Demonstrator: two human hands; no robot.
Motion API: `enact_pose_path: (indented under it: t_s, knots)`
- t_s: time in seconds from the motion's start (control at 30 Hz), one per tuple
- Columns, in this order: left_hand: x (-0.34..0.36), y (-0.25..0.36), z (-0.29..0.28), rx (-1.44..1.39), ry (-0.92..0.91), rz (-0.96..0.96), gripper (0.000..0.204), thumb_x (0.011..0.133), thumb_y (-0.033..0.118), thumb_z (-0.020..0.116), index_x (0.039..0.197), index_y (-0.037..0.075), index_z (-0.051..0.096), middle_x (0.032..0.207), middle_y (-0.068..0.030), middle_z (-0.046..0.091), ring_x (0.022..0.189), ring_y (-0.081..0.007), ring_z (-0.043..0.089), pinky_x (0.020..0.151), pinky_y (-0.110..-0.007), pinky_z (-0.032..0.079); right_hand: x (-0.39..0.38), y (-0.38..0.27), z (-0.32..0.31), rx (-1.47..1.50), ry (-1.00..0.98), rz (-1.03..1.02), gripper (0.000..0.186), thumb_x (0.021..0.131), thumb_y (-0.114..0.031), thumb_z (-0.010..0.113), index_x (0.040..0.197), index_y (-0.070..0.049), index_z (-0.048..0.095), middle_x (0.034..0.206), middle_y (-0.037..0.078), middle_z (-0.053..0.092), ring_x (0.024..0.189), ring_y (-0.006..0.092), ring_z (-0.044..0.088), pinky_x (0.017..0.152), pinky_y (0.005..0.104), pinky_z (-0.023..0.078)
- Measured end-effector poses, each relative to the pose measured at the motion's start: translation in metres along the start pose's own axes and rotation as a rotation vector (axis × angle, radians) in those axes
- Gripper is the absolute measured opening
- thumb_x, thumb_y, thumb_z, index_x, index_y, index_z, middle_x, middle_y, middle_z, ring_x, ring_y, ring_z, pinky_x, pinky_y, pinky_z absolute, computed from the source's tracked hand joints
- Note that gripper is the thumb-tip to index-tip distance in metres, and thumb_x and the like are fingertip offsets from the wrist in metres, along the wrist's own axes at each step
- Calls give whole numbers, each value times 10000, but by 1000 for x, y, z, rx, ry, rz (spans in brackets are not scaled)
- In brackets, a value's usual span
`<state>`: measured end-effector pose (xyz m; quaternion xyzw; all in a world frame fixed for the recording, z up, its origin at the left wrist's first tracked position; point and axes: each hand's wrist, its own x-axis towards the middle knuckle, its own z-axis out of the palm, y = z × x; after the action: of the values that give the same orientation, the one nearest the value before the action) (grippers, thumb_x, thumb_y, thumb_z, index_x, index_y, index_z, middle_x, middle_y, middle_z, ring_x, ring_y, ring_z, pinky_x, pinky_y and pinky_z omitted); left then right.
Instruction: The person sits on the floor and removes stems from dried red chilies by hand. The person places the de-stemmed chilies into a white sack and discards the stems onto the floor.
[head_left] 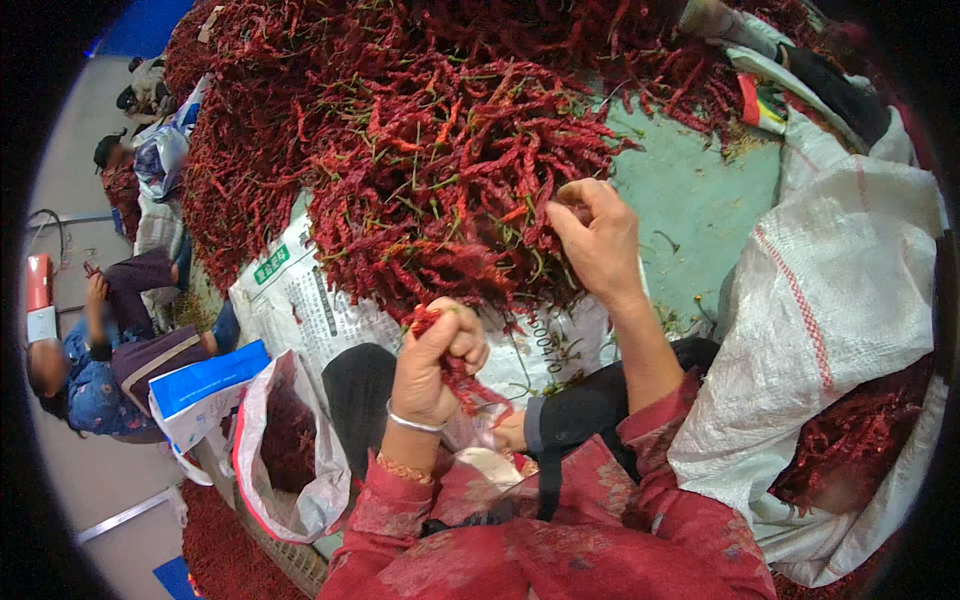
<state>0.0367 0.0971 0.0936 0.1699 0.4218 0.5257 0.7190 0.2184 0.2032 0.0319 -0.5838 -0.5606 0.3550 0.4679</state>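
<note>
A large heap of dried red chillies (450,170), many with pale green stems, spreads in front of me. Closed in a fist, my left hand (437,365) holds a small bunch of dried chillies (462,385) above my lap; their ends stick out above and below the fingers. A pale bangle (415,422) circles that wrist. My right hand (603,240) is at the heap's right edge, thumb and forefinger curled together against the chillies. Whatever lies between those fingertips is too small to make out.
Printed white sacking (330,315) lies under the heap's near edge. A big white woven sack (830,270) with chillies stands at right, an opened white bag (325,470) at left. Other people sit along the left, one in a blue patterned top (90,385). Green floor (690,220) shows at right.
</note>
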Motion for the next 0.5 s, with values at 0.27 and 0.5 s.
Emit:
enact_pose_path:
  t_s: [0.27, 0.5]
  knots:
    - [-59, -7, -48, -403, 150, -328, 197, 963, 243, 490, 832, 95, 497, 659, 34, 368, 487, -69, 304, 393, -203, 260, 4, 32, 32, -265, 26, -163, 201, 755, -242, 676, 793, -45, 664, 754, 130, 610, 726, 305, 592, 669, 394, 471]
    - [-80, -8, -57, -154, 68, -327, 236, 907, 150, 558, 693, 141, 458, 483, 59, 307, 371, -55, 259, 351, -208, 204, -66, -13, 15, 370, -255, 292, 162, 823, -182, 648, 870, -29, 674, 675, -1, 595, 553, 65, 513, 486, 225, 416]
